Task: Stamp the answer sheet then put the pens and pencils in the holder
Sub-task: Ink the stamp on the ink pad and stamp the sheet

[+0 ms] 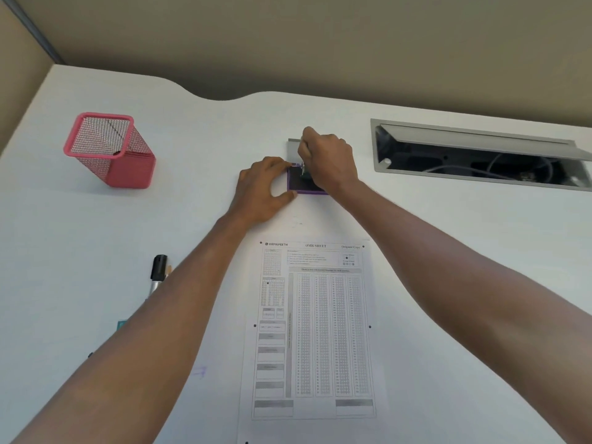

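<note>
The printed answer sheet lies flat on the white table, near its front edge. Beyond it sits a purple ink pad with its grey lid raised behind. My left hand steadies the pad's left side with thumb and fingers. My right hand is closed around a small stamp pressed down onto the pad's dark surface. A pink mesh holder stands at the far left. A black-capped marker and a pencil tip lie at the left, partly hidden by my left forearm.
A grey cable hatch stands open in the table at the far right, with wires inside. A teal object peeks out beside my left forearm. The table's curved back edge meets a beige wall.
</note>
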Tool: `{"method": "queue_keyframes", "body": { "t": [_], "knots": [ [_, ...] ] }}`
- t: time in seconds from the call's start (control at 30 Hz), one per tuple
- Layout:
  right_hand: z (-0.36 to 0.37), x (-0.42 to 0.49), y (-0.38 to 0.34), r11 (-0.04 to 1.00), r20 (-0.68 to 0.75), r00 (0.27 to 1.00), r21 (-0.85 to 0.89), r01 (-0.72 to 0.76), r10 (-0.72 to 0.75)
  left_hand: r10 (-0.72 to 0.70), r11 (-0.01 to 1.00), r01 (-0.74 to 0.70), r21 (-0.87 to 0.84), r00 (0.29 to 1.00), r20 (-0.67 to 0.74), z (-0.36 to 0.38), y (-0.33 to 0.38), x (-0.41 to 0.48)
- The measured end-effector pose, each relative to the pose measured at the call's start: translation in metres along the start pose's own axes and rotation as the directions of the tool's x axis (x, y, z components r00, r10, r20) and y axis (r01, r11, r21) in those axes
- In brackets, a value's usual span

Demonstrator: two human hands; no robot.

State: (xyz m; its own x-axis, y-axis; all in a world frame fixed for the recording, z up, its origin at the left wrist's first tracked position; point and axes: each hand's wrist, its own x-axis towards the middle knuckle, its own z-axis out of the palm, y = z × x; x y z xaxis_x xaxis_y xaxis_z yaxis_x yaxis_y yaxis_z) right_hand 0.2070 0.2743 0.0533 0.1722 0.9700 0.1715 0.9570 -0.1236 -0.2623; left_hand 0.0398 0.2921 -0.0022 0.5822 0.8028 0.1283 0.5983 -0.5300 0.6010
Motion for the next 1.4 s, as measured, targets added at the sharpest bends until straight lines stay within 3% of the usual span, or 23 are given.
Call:
{"method": "queue_keyframes", "body": {
  "t": [0.57, 0.73, 0.87, 0.93, 1.03, 1.17, 1.3, 1.4],
  "knots": [
    [0.002, -0.032, -0.001, 0.997, -0.005, 0.997, 0.005, 0.072, -0.071, -0.017, 1.0, 0.016, -0.016, 1.0, -0.009, -0.001, 0.004, 0.001],
    [0.009, -0.063, -0.002, 0.985, -0.111, 0.98, -0.068, 0.16, -0.166, -0.023, 0.999, 0.022, -0.045, 1.0, -0.017, -0.001, 0.005, 0.001],
    [0.007, -0.071, -0.011, 0.994, -0.12, 0.989, -0.075, 0.08, -0.088, -0.045, 0.996, 0.045, -0.079, 0.999, -0.009, -0.004, 0.008, -0.001],
    [0.001, -0.072, -0.012, 0.999, -0.092, 0.995, -0.004, -0.043, 0.043, -0.053, 0.995, 0.052, -0.081, 0.999, -0.001, -0.006, 0.009, -0.001],
    [-0.017, -0.082, -0.009, 0.936, -0.117, 0.959, 0.276, -0.217, 0.257, -0.064, 0.994, 0.067, -0.084, 0.997, 0.039, -0.01, 0.011, -0.002],
    [-0.036, -0.111, -0.01, 0.775, -0.162, 0.909, 0.592, -0.222, 0.384, -0.113, 0.984, 0.128, -0.121, 0.986, 0.121, -0.017, 0.013, -0.002],
    [-0.054, -0.148, -0.02, 0.576, -0.046, 0.88, 0.772, -0.269, 0.473, -0.159, 0.961, 0.193, -0.197, 0.972, 0.174, -0.022, 0.01, -0.01],
    [-0.07, -0.176, -0.031, 0.58, -0.075, 0.88, 0.778, -0.243, 0.469, -0.177, 0.96, 0.208, -0.19, 0.97, 0.168, -0.027, 0.011, -0.025]
  ]
}}
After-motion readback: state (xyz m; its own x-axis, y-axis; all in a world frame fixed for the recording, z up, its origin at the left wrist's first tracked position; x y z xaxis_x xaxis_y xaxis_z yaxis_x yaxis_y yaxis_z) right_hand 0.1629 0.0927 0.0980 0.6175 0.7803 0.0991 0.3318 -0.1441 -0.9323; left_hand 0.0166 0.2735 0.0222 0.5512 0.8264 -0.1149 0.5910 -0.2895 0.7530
